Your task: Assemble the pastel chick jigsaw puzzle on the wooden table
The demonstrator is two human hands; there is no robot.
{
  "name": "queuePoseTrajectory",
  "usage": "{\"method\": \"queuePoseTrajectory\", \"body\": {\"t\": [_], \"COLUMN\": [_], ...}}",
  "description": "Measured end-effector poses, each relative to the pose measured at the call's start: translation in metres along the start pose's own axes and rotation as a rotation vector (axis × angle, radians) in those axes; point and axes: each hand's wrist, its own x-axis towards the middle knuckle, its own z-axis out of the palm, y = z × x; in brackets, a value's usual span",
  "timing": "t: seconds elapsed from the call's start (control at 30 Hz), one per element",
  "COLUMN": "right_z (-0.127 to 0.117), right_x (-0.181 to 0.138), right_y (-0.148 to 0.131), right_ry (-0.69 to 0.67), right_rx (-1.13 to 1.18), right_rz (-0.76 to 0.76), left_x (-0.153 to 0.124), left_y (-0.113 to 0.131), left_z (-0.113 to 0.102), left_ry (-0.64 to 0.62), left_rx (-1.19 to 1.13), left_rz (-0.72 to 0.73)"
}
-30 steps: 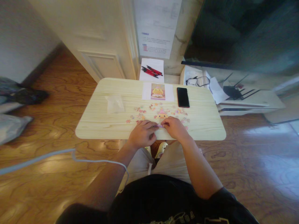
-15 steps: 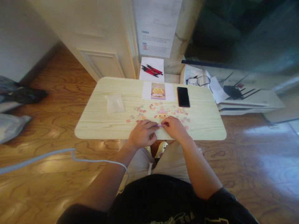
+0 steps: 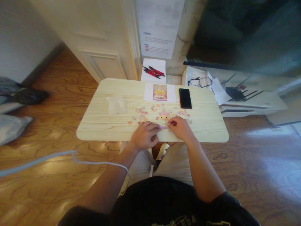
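A short strip of joined purple puzzle pieces (image 3: 162, 127) lies near the table's front edge, between my hands. My left hand (image 3: 144, 135) rests on the table, its fingertips at the strip's left end and its thumb held apart. Just off the other end, my right hand (image 3: 181, 128) has thumb and forefinger pinched together; whatever is between them is too small to make out. Beyond the strip lies a partly joined puzzle (image 3: 163, 116) showing a yellow face with a pink hat. Loose puzzle pieces (image 3: 141, 111) are scattered on both sides of it.
A printed picture (image 3: 160, 92) of the yellow figure lies at the table's (image 3: 94, 125) back, beside a black phone (image 3: 185, 98). A clear plastic bag (image 3: 116, 105) is on the left. Red pens (image 3: 153, 72) lie on paper behind. A white cable (image 3: 98, 162) crosses my left forearm.
My right hand has drawn back a little to the right, away from the purple strip, uncovering more of it. My left hand stays in place on the strip.
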Motion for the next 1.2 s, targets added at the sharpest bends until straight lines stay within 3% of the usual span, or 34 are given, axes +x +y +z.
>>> {"method": "queuePoseTrajectory", "body": {"t": [0.27, 0.4, 0.57, 0.9, 1.2], "right_z": [-0.050, -0.060, -0.055, -0.037, -0.031], "right_x": [-0.010, -0.017, -0.012, 0.038, 0.048], "right_y": [0.040, 0.053, 0.061, 0.037, 0.042], "right_ry": [0.138, 0.179, 0.189, 0.064, 0.038], "right_rx": [-0.093, -0.116, -0.117, -0.330, -0.319], "right_rz": [0.083, 0.111, 0.086, 0.040, 0.066], "left_x": [0.000, 0.001, 0.003, 0.004, 0.003], "left_y": [-0.002, 0.001, 0.005, 0.006, 0.007], "left_z": [0.000, -0.001, -0.004, -0.004, -0.007], "left_ry": [0.039, 0.009, -0.043, -0.033, -0.042], "left_rx": [-0.049, -0.044, -0.024, 0.009, 0.003], "left_rz": [0.007, 0.007, 0.035, -0.007, -0.013]}}
